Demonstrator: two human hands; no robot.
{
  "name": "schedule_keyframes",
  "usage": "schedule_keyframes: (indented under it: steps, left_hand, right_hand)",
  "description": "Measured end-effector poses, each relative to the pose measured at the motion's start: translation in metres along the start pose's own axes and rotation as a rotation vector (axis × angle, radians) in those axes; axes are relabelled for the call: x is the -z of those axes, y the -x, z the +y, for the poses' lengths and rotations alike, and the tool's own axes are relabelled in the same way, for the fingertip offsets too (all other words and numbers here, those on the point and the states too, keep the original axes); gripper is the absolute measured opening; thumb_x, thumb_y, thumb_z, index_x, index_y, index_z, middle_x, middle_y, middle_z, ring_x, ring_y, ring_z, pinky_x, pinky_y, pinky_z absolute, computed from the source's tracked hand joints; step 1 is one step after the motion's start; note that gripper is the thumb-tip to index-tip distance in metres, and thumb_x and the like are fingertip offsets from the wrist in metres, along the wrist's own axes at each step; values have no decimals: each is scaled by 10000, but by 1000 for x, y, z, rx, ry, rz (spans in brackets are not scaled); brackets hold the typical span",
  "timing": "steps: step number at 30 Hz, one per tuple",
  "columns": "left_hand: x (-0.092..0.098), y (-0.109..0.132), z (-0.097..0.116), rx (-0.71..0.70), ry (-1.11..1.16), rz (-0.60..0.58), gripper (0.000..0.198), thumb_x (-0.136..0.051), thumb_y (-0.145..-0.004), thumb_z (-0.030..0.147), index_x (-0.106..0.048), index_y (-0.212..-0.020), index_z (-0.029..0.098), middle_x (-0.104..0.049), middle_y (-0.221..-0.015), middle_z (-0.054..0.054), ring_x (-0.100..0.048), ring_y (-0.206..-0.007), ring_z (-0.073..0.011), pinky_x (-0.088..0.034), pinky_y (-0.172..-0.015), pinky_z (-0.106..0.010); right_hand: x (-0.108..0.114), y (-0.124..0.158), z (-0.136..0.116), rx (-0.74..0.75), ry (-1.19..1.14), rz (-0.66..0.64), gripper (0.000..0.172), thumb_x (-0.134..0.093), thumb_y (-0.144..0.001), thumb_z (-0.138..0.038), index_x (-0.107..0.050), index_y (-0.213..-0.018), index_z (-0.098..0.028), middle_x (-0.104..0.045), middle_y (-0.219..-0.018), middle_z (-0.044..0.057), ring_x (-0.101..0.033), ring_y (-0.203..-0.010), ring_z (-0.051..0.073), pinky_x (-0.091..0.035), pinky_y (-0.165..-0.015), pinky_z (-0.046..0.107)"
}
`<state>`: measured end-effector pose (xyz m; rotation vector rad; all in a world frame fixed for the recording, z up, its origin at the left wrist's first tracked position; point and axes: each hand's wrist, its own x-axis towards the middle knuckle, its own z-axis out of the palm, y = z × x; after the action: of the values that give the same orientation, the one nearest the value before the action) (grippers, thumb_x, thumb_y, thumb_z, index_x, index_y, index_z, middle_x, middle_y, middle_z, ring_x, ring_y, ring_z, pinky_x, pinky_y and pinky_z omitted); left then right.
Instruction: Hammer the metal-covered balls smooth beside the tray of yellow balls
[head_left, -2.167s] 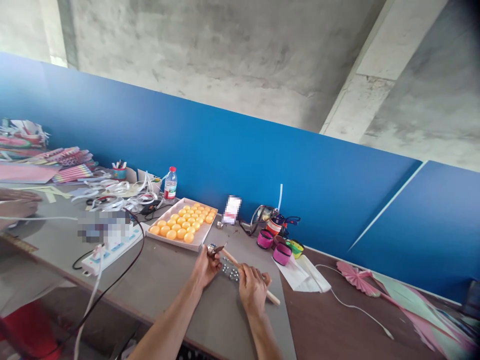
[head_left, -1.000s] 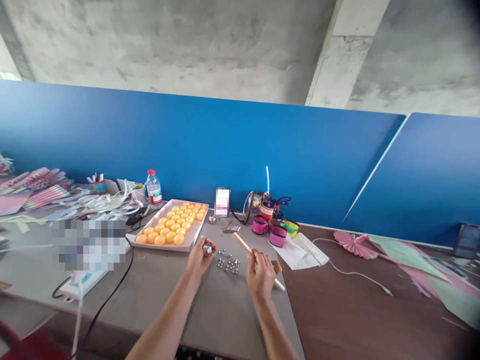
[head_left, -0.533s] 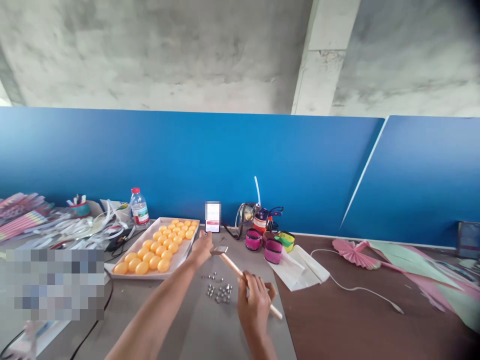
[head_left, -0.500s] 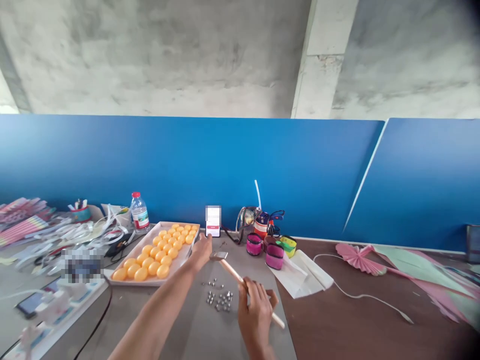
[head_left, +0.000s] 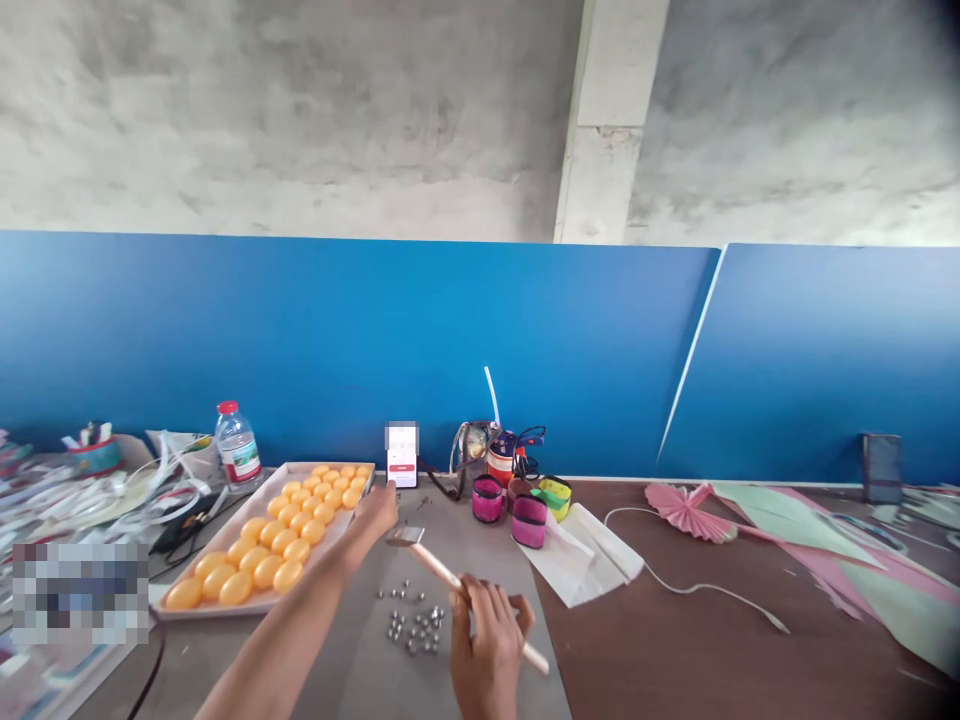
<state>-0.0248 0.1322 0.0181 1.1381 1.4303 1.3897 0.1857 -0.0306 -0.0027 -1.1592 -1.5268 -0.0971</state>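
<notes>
My right hand point(head_left: 489, 640) is wrapped round the pale wooden handle of a tool with a flat metal head point(head_left: 442, 572). The tool slants up to the left, its head near my left wrist. My left hand point(head_left: 377, 510) reaches forward, a finger extended close to the lower edge of an upright phone point(head_left: 403, 470); whether it touches the screen I cannot tell. Nothing shows in that hand, though its other fingers are partly hidden. Small shiny metal balls point(head_left: 414, 628) lie scattered on a grey sheet point(head_left: 390, 685) between my forearm and right hand.
A shallow tray point(head_left: 259, 606) of orange balls point(head_left: 285, 540) stands to the left, with a bottle point(head_left: 238, 447) behind it. Pink straps point(head_left: 529, 522), white paper point(head_left: 559, 573) and a white cable point(head_left: 697, 590) lie to the right. A blue partition point(head_left: 375, 340) closes the back.
The view has swung slightly to the right, so things appear further left. My left hand has drawn slightly back from the phone. My right hand still grips the tool.
</notes>
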Motion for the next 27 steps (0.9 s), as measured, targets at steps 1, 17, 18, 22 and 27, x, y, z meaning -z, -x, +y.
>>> schedule_keyframes:
  steps: [1, 17, 18, 22, 27]
  left_hand:
    - [-1, 4, 2, 28, 51, -2, 124, -638, -716, 146, -581, -825, 162, -599, -840, -91, -609, -813, -212, -470, -657, -280]
    - [15, 158, -20, 297, 1242, -43, 251, -487, -838, 320, -551, -983, 125, -645, -888, -138, -650, -814, -244, -526, -714, -424]
    - [17, 159, -24, 303, 1269, -4, 256, -479, -841, 317, -550, -992, 123, -644, -913, -150, -642, -873, -269, -515, -742, -456]
    - [22, 157, -40, 298, 1299, 86, 293, -445, -852, 316, -550, -1047, 124, -642, -966, -162, -621, -948, -310, -487, -785, -509]
    - [22, 152, -46, 347, 1334, 128, 347, -410, -862, 343, -565, -1024, 79, -645, -934, -181, -623, -932, -312, -494, -789, -480]
  right_hand:
    - [0, 0, 1, -5, 2, -1, 264, -336, -929, -308, -585, -888, -230, -648, -753, 11, -587, -681, 148, -258, -788, 337]
    - [-4, 11, 11, 183, 76, -94, 267, -359, -926, -322, -585, -905, -181, -649, -772, 55, -563, -691, 153, -324, -711, 295]
    - [-5, 12, 11, 190, 86, -103, 272, -361, -925, -325, -591, -901, -182, -651, -770, 55, -565, -688, 153, -323, -713, 296]
    - [-7, 16, 12, 241, 107, -116, 259, -381, -920, -322, -599, -899, -183, -657, -762, 43, -572, -689, 147, -316, -734, 300]
    - [-7, 19, 8, 270, 111, -146, 264, -372, -923, -308, -606, -918, -185, -663, -799, 52, -581, -727, 150, -300, -792, 313]
